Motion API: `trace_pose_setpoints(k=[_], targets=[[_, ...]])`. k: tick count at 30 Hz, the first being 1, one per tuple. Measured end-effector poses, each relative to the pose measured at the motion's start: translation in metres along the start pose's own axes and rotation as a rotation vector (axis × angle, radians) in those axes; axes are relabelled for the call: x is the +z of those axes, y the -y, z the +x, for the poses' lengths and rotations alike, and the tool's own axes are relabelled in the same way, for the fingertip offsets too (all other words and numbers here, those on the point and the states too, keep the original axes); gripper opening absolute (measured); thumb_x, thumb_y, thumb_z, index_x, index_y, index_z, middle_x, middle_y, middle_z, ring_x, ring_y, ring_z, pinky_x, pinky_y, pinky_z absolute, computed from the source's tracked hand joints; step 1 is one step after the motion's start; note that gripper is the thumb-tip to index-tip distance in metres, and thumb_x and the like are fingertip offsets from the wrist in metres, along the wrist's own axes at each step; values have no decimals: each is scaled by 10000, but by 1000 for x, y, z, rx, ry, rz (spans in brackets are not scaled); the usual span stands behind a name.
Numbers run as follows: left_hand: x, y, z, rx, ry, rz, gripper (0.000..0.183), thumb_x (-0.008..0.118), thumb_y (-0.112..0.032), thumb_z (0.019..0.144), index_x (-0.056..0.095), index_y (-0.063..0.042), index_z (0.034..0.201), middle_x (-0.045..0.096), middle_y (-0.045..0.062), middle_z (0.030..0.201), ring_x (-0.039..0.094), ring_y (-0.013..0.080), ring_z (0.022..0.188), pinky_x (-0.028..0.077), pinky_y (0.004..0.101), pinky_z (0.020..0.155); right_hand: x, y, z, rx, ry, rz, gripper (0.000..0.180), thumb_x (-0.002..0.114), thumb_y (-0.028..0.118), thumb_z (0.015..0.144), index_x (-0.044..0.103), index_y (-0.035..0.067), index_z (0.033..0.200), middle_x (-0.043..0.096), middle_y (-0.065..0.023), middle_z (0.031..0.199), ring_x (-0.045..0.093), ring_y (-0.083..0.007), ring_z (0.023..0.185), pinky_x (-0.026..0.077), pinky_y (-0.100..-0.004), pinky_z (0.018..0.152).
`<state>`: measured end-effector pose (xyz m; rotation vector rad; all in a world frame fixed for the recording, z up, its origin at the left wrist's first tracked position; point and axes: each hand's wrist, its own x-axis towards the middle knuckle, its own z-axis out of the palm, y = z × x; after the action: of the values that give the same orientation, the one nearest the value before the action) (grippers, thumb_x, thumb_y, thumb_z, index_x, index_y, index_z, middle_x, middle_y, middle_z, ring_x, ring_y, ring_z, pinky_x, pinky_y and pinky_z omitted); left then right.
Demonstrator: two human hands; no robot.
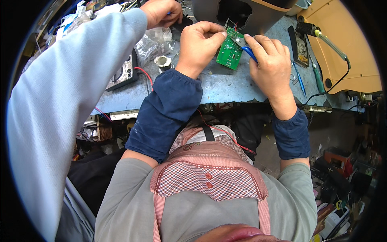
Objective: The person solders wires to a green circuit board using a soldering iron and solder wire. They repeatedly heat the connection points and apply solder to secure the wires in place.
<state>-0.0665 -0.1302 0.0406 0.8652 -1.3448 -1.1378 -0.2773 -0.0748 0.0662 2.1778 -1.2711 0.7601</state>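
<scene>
A green printed circuit board (231,53) is tilted over the bench, wires running from its top toward a dark housing (208,13) with a cut-out opening. My left hand (201,45) pinches at the board's upper left edge; whether the fingertips grip the board or a thin wire there, I cannot tell. In my right hand (269,60) are small cutting pliers with blue handles (249,53). Their metal jaws lie against the upper part of the board, between my two hands. My right palm hides part of the handles.
A co-worker's hand (161,13) in a light blue sleeve (72,60) reaches in from the left. A multimeter (124,74), clear plastic bags (154,44) and a small round container (163,62) are left of me. A soldering iron (332,45), blue tweezers (298,78) and green-handled screwdriver (317,77) are right.
</scene>
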Motion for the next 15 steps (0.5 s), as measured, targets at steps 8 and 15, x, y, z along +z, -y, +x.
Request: trace_pose_setpoints(k=[8, 15], targets=[[-1, 0, -1, 13, -10, 35, 156, 783, -4, 901, 822, 44, 1044, 794, 53, 942, 693, 74, 827, 557, 228, 765, 4, 2, 3, 10, -26, 30, 506, 756, 44, 745, 779, 141, 1242, 728, -23, 1157, 665, -241, 1038, 489, -401, 873], [1, -2, -2, 11, -17, 55, 164, 784, -7, 895, 822, 44, 1046, 799, 59, 948, 703, 80, 839, 568, 231, 775, 7, 0, 0, 14, -34, 49, 500, 757, 41, 743, 781, 137, 1233, 730, -27, 1148, 667, -245, 1040, 490, -403, 878]])
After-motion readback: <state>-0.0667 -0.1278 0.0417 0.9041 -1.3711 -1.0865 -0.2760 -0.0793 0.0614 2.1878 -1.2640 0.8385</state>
